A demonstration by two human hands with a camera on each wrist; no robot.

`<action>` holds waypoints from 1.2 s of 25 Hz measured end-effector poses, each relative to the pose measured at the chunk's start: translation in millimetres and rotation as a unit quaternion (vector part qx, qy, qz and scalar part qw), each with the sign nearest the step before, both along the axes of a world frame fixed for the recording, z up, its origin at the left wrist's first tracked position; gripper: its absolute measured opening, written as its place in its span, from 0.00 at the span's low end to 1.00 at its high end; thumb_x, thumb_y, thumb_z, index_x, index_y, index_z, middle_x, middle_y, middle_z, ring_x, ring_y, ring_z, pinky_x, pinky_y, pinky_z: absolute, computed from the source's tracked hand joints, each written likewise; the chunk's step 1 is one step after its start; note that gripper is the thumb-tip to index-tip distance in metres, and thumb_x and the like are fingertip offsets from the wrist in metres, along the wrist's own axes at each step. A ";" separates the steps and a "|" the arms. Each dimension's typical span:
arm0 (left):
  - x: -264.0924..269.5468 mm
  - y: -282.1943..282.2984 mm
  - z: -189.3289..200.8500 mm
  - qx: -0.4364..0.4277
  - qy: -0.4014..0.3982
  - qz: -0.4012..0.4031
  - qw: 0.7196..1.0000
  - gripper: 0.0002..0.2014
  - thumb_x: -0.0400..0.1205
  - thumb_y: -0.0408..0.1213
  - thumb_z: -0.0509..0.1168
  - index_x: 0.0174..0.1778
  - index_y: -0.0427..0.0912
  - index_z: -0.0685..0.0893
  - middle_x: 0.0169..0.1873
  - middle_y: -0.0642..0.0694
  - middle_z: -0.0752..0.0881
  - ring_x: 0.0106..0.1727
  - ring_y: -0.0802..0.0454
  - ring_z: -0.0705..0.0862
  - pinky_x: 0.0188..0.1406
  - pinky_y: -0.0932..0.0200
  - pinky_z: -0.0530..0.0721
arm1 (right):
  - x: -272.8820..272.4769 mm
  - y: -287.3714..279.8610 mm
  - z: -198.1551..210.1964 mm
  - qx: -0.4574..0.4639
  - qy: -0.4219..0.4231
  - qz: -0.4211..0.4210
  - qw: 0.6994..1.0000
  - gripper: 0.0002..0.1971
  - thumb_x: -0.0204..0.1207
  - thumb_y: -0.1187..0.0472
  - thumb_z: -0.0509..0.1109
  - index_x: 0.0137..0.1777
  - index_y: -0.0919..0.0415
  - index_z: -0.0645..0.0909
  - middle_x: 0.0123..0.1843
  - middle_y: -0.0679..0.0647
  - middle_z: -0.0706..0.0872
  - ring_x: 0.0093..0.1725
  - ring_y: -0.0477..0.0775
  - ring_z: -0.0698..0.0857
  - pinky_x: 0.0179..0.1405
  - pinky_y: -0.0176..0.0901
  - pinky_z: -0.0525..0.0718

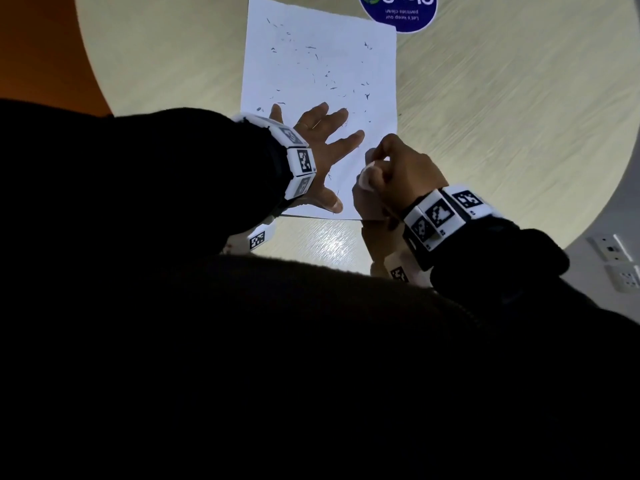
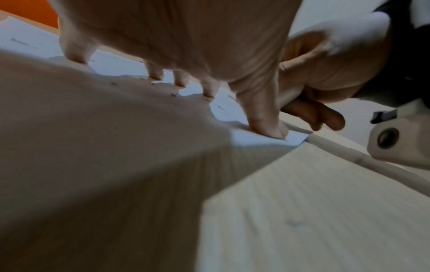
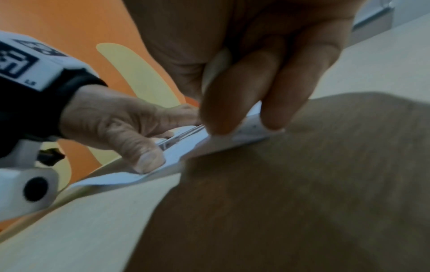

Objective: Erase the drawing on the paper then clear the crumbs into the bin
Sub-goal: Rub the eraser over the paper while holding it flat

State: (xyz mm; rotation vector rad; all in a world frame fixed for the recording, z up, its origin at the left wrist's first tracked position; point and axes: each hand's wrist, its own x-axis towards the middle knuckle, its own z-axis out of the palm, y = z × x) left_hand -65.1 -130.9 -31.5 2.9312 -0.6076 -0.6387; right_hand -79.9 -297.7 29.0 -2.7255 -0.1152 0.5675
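Paper [image 1: 318, 64] white, flecked with dark crumbs [image 1: 329, 76]; left hand [image 1: 317, 147] spread flat on it; right hand [image 1: 398, 171] pinching white eraser [image 1: 366, 178] at paper's near-right corner.

Right hand [image 3: 244, 64] gripping an eraser [image 3: 215, 68] over the paper [image 3: 177, 156].
Fingers [image 3: 232, 95] curl round the white eraser, tips at the paper's edge; left hand [image 3: 121, 125] lies spread, thumb pressing the paper onto the tabletop [image 3: 93, 220]. Orange floor behind.
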 end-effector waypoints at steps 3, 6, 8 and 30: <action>1.9 1.3 -2.5 0.002 0.001 0.002 1.000 0.55 0.68 0.74 0.63 0.83 0.62 0.38 0.84 0.52 0.36 0.84 0.49 0.36 0.73 0.21 0.45 | -13.3 0.9 -2.1 0.001 0.019 0.041 0.999 0.11 0.80 0.58 0.60 0.60 0.59 0.72 0.43 0.50 0.78 0.42 0.58 0.79 0.40 0.44 0.72; 3.8 -0.2 0.4 0.010 0.009 -0.002 1.000 0.55 0.67 0.74 0.63 0.82 0.62 0.37 0.84 0.52 0.35 0.84 0.48 0.35 0.73 0.21 0.45 | -12.1 -2.2 -1.9 0.012 0.030 0.030 0.999 0.13 0.80 0.59 0.61 0.62 0.59 0.72 0.43 0.46 0.75 0.43 0.53 0.76 0.41 0.40 0.68; 7.4 -1.6 2.0 0.012 0.014 -0.003 1.000 0.56 0.66 0.75 0.62 0.82 0.62 0.36 0.84 0.52 0.35 0.84 0.48 0.35 0.73 0.22 0.44 | 2.9 -3.3 -0.1 0.007 0.013 0.005 1.000 0.14 0.79 0.59 0.62 0.63 0.59 0.73 0.42 0.44 0.74 0.43 0.51 0.76 0.41 0.39 0.68; 13.8 22.4 8.8 0.042 0.034 -0.008 0.998 0.58 0.66 0.75 0.64 0.83 0.59 0.35 0.83 0.51 0.34 0.84 0.48 0.35 0.76 0.25 0.44 | 1.6 15.4 -3.3 0.003 0.033 0.097 0.995 0.15 0.80 0.58 0.62 0.65 0.60 0.71 0.52 0.48 0.82 0.47 0.54 0.80 0.43 0.41 0.71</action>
